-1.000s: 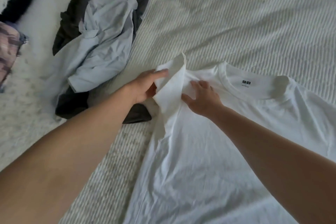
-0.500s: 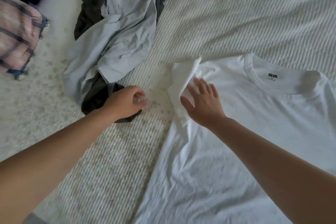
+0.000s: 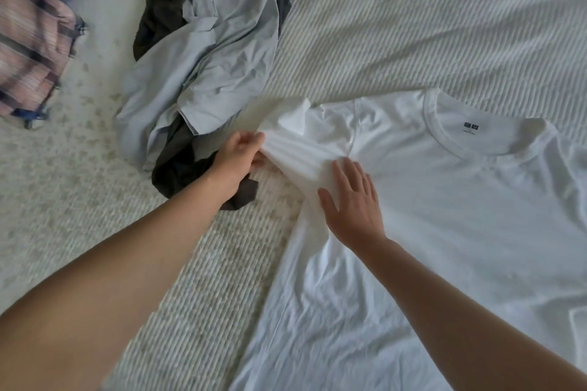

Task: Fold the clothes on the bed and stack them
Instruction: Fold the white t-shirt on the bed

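Since earlier, our left hand [image 3: 236,157] returned to sleeve [image 3: 286,136], fingers clamped on it. Right hand [image 3: 351,203] flat on tee [image 3: 444,216], fingers apart. Unfolded pile [image 3: 206,57] at 11 o'clock on bed [image 3: 444,25].

Ribbed bed [image 3: 444,25] under white T-shirt [image 3: 460,216]

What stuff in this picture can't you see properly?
- White T-shirt: its hem and far sleeve run off the head view's bottom and right edges.
- Neck label: print too small to read.
- Dark garment: mostly buried under the light blue shirt; its type cannot be told.
- Plaid cloth: blurred, cut by the left edge.
- Left hand: fingertips hidden in the sleeve fold.
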